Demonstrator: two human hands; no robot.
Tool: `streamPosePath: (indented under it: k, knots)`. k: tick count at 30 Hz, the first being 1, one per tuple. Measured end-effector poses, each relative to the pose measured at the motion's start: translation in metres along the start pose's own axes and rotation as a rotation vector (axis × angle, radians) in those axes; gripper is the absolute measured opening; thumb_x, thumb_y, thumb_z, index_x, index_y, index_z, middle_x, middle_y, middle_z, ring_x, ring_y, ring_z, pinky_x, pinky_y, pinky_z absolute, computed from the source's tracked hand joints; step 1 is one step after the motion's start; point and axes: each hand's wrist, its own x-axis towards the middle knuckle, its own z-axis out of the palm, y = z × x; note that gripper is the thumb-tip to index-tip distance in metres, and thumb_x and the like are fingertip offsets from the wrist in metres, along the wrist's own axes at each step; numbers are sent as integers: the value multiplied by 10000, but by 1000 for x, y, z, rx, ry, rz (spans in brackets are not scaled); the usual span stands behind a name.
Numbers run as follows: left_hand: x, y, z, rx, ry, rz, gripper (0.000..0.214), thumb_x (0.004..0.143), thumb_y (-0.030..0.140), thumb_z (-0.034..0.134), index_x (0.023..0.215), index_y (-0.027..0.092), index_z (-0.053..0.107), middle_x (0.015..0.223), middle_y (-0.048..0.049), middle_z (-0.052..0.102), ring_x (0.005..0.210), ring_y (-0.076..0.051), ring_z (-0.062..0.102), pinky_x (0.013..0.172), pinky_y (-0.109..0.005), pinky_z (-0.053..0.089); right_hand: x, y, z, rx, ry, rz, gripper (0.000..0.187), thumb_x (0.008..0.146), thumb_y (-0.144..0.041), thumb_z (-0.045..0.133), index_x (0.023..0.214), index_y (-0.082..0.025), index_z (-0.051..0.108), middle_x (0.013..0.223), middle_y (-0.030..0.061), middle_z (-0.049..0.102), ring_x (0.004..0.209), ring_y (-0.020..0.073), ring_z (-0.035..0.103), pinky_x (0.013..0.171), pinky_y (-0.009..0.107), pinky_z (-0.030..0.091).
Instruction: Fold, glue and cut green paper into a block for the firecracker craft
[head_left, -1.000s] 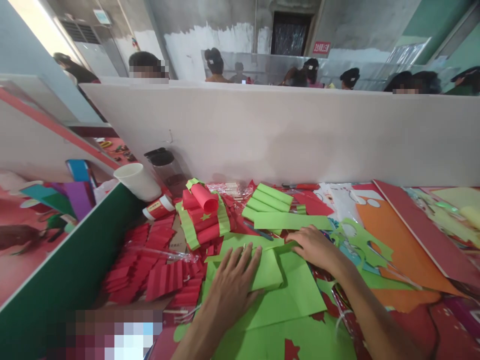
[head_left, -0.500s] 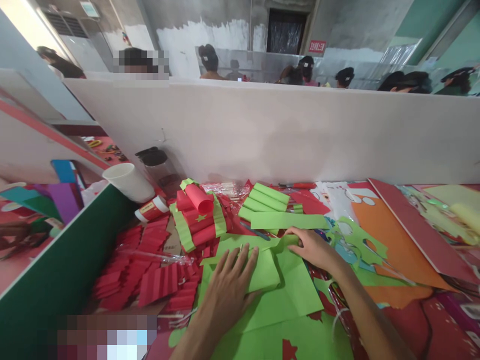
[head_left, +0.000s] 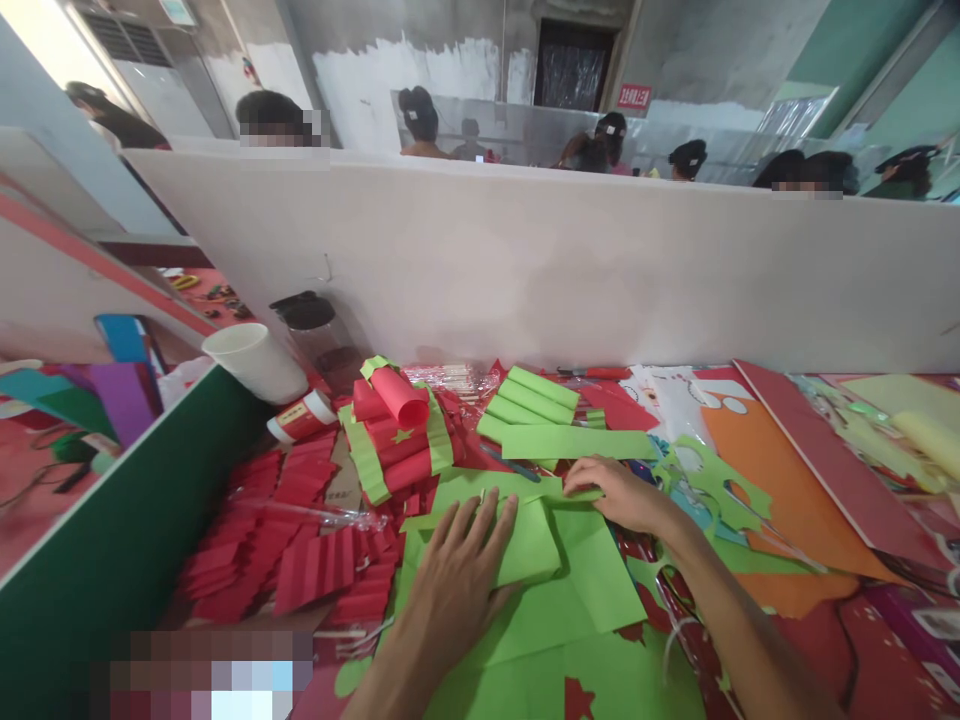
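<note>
Left hand (head_left: 461, 575) flat on folded green paper (head_left: 536, 552)
The paper juts right from under its fingers; beyond, a green strip (head_left: 544, 488) runs lengthwise rightward to the curled right hand (head_left: 611, 492), whose hold on it I cannot tell.

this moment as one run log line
left hand: flat on folded green paper | right hand: curled on green sheet | left side: red pleated paper | beyond hands: green strip
</note>
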Motion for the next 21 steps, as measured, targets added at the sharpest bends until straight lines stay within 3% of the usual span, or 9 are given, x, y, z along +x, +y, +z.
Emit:
streamPosePath:
  k: [5, 12, 17, 21]
  knots:
    - [0, 0, 1, -4, -1, -4, 874, 883, 628, 523, 1563, 237, 138, 1555, -122, 358, 1388, -338, 386, 1115, -538, 370, -2, 8, -2, -133, -128, -29, 766, 614, 110, 377, 1162, -318, 699, 1298, 3, 625, 1236, 243, 502, 1029, 415, 340]
    - [-1, 0, 1, 0, -1, -8, 846, 894, 625, 504, 1560, 237, 156, 1557, -116, 355, 1379, -345, 395, 1105, -549, 378, -3, 0, -3, -264, -55, -31, 682, 742, 85, 374, 1190, -312, 702, 1054, 55, 700, 1056, 248, 572, 941, 422, 371]
    - [-1, 0, 1, 8, 6, -11, 837, 893, 638, 494, 1558, 250, 167, 1558, -111, 355, 1376, -339, 400, 1096, -535, 387, -5, -10, -3, -56, 26, -22, 639, 762, 59, 355, 1151, -289, 723, 1100, 45, 677, 998, 199, 621, 891, 327, 442]
    - [0, 1, -1, 5, 8, -5, 830, 896, 632, 493, 1559, 254, 165, 1559, -108, 354, 1377, -337, 396, 1102, -527, 376, -8, -17, 8, 170, 185, 85, 464, 871, -89, 421, 1223, -271, 662, 1138, 54, 678, 998, 203, 651, 873, 320, 496]
